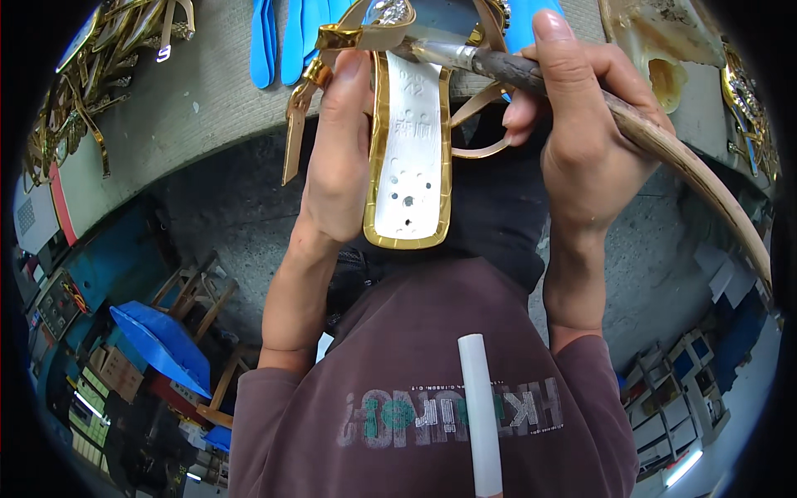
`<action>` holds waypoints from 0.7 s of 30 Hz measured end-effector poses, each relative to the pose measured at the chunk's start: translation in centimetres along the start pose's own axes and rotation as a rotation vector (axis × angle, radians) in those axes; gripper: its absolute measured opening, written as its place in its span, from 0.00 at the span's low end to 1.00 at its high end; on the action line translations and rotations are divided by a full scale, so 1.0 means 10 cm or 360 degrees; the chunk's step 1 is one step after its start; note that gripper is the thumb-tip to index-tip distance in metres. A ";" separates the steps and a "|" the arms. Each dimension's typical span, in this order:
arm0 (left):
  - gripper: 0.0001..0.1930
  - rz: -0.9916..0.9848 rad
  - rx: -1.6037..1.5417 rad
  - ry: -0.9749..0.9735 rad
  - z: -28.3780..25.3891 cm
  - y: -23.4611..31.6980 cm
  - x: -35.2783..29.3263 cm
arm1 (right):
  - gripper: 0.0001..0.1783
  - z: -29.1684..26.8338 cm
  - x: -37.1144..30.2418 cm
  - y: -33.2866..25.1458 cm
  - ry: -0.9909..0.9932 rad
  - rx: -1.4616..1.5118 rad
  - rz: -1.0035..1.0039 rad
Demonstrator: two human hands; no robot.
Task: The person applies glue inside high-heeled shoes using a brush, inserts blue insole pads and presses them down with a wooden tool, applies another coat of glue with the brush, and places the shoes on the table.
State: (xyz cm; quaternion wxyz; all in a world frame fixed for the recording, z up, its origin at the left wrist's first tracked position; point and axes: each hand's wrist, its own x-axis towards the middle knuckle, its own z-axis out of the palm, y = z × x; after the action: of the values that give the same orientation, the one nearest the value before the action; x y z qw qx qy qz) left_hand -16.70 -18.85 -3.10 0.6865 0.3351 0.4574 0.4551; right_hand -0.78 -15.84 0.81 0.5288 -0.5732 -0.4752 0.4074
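Observation:
My left hand [336,166] is closed around a sandal [408,149], with the thumb up along its left side. The sandal has a white inner sole dotted with small holes, a gold wrapped rim and gold and tan straps hanging loose. My right hand [581,133] grips a brush [523,73] with a long, curved wooden handle and a metal collar. The brush's dark bristle tip lies over the upper part of the sandal, by the straps; whether it touches the sole or a strap I cannot tell.
Several blue sole-shaped pieces [263,46] lie on the bench [207,108]. Gold straps or sandals [100,58] are heaped at the left. A stained container with amber residue [664,79] stands at the right. A white stick [480,407] juts up before my shirt.

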 end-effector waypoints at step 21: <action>0.25 0.0332 -0.0190 -0.0133 0.04 0.11 0.14 | 0.15 -0.43 -0.58 -0.15 -0.0240 0.0291 -0.0268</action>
State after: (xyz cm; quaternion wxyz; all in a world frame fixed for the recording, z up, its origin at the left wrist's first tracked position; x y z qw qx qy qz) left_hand -16.48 -17.20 -2.45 0.6726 0.3581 0.3631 0.5362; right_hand 1.98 -22.42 2.55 0.5739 -0.4485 -0.5209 0.4452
